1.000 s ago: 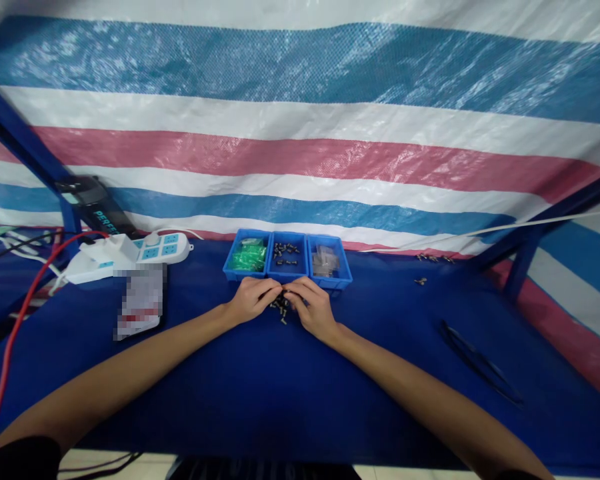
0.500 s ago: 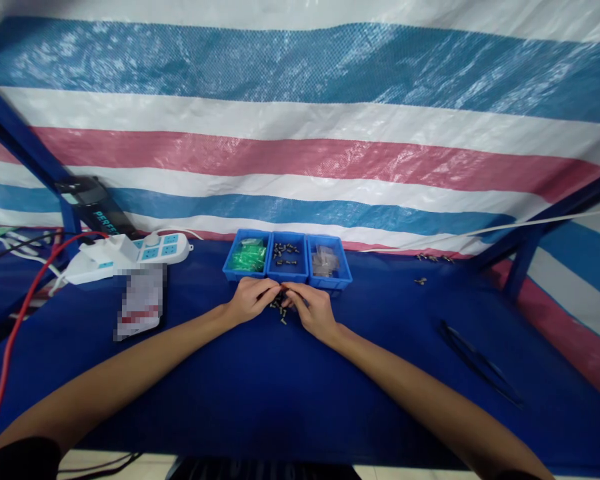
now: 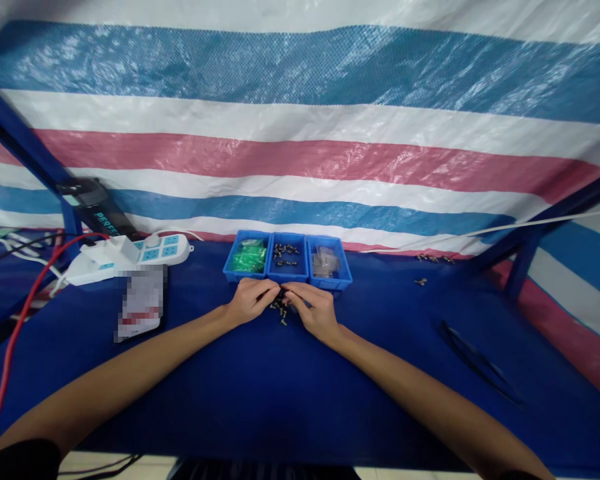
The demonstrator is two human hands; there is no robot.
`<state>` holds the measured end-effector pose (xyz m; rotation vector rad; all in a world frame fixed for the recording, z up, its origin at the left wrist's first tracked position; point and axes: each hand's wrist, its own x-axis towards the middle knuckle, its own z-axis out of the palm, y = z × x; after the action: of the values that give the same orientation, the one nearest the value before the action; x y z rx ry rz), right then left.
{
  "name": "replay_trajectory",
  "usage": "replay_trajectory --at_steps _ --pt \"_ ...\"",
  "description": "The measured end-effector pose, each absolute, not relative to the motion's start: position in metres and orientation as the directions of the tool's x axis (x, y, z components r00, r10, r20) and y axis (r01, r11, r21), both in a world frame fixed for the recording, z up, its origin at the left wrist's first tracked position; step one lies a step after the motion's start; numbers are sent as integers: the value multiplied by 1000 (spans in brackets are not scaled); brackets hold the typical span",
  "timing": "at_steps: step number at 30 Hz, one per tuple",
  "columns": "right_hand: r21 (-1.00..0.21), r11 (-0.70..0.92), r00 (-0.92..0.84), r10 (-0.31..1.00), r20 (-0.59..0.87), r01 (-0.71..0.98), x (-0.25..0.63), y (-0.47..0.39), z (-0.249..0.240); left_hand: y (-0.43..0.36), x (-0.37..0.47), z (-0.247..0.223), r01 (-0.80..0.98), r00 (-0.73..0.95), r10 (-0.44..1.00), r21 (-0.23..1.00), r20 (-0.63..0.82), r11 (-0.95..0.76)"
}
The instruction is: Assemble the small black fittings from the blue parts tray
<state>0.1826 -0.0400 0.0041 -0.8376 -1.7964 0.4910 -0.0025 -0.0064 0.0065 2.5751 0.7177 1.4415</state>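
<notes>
Pile of metal parts (image 3: pixel 282 312) left loose on table (image 3: pixel 285 393), more parts (image 3: pixel 286 251) already contained in middle tray (image 3: pixel 296 272); left hand (image 3: pixel 251 299), right hand (image 3: pixel 314 309) held together at pile, grip cannot be told.

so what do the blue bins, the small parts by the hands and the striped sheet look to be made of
Blue bins: probably molded plastic, semi-gloss; evenly colored, smooth rims.
Small parts: likely metal, partly shiny, from brassy glints; the dark sections' material is unclear.
Striped sheet: probably woven plastic, glossy; fine grid texture, crinkled white highlights.
</notes>
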Motion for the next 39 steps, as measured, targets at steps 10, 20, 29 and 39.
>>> replay_trajectory --at_steps 10,20,29,39 --pt "-591 748 -648 616 447 302 182 -45 42 -6 -3 6 343 435 439 306 786 -888" --pt "-511 764 -816 546 188 393 187 -47 63 -7 -2 8 385 406 457 306 791 -871" --pt "-526 702 -763 630 143 481 197 -38 71 -8 -2 10 401 374 460 306 806 -863" --pt "-392 531 -374 832 411 752 212 -16 73 -8 -1 10 403 364 486 336 794 -851"
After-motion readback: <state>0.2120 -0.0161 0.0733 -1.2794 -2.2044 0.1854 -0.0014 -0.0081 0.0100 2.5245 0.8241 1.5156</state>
